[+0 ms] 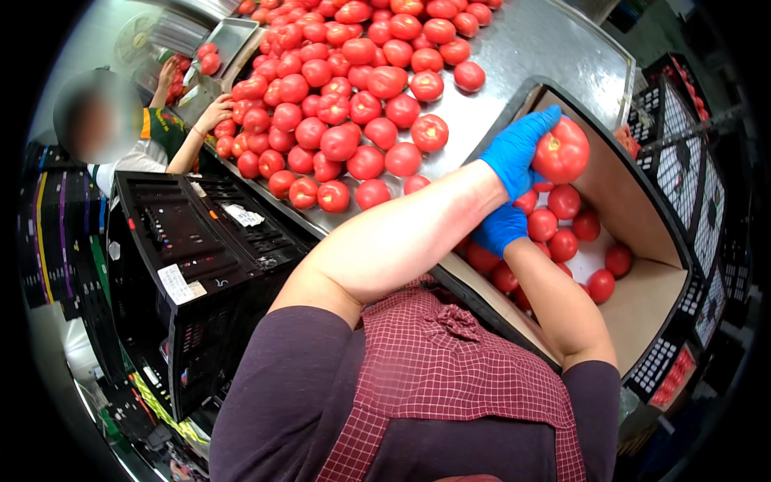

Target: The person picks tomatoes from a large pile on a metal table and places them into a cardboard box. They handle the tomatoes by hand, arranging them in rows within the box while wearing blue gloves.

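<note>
Both my hands wear blue gloves and are over a deep crate lined with brown cardboard. My left hand holds a large red tomato above the crate's inside. Just below it, my right hand reaches in at the near left part of the crate, close to the tomatoes lying there; its fingers are partly hidden by my left wrist, so its grasp does not show. Several loose tomatoes lie on the crate's bottom. To the left, a big heap of tomatoes covers much of a steel table.
Stacked black plastic crates stand at the left, against the table's near edge. Beyond them a co-worker's hand touches the heap's left side. A metal tray is at the back left. More crates, some with tomatoes, stand at the right.
</note>
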Available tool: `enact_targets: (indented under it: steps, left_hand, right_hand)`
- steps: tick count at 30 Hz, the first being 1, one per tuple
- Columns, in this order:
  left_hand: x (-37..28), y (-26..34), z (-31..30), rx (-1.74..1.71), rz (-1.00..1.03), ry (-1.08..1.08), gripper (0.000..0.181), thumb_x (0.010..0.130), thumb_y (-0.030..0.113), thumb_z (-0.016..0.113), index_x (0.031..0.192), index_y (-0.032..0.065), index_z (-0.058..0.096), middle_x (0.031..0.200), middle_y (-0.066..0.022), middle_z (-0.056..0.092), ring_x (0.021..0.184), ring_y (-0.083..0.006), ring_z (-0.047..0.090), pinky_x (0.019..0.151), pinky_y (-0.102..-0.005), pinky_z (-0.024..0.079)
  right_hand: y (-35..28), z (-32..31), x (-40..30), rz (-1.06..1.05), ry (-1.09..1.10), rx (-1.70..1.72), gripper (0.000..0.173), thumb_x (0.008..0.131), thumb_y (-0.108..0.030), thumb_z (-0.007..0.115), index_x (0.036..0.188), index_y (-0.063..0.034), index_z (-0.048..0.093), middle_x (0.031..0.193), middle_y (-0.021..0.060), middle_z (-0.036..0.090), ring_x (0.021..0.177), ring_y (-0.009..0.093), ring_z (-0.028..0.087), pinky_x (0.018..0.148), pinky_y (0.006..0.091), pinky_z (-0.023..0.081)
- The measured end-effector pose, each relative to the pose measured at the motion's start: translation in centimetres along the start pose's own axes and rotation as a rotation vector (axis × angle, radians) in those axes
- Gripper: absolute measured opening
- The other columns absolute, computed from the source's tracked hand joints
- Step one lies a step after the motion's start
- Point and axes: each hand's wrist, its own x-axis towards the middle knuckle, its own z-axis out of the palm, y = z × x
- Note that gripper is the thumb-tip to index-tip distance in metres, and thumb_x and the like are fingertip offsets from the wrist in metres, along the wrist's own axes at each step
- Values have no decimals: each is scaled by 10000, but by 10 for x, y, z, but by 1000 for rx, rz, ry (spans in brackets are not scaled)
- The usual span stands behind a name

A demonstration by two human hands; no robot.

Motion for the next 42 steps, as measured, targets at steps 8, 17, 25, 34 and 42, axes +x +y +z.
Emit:
enact_targets:
  steps: [8,17,25,34,42]
  left_hand:
    - [-8,9,8,11,4,9,285,952,380,604,1079,134,670,1030,-62,683,926,-190,646,783,-381,537]
    - [-10,14,4,-8,-106,-18,348,953,364,629,1041,28,659,965,-119,694,874,-228,677,800,-399,580]
    - [-9,15,-6,113,-320,-110,409,962,398,597,1095,14,646,947,-147,704,833,-273,706,769,-448,602]
    - [-35,8,12,599,-462,-270,441,946,385,629,1149,-6,640,1058,-147,689,930,-230,695,818,-364,588]
    - [-46,-10,13,600,-638,-508,532,910,353,689,1303,20,553,1197,-97,644,1047,-178,638,924,-310,526]
  right_hand:
    - [10,-20,-12,31,1,241,717,746,-394,739,1361,-111,503,1229,160,632,1017,329,661,843,424,553]
    - [42,-105,-108,207,-163,2016,741,838,-281,708,1473,-106,367,1411,129,490,1260,298,510,967,423,489]
    - [53,-141,-142,76,9,2275,676,899,-591,557,1367,-110,477,1254,148,604,1075,308,622,741,424,550]
    - [34,-170,-160,261,356,2069,683,922,-683,432,1252,-101,566,1159,111,650,903,254,638,618,394,531]
    - [50,-159,-168,403,656,1834,414,1031,-435,423,1050,-88,649,861,50,692,704,148,640,535,280,498]
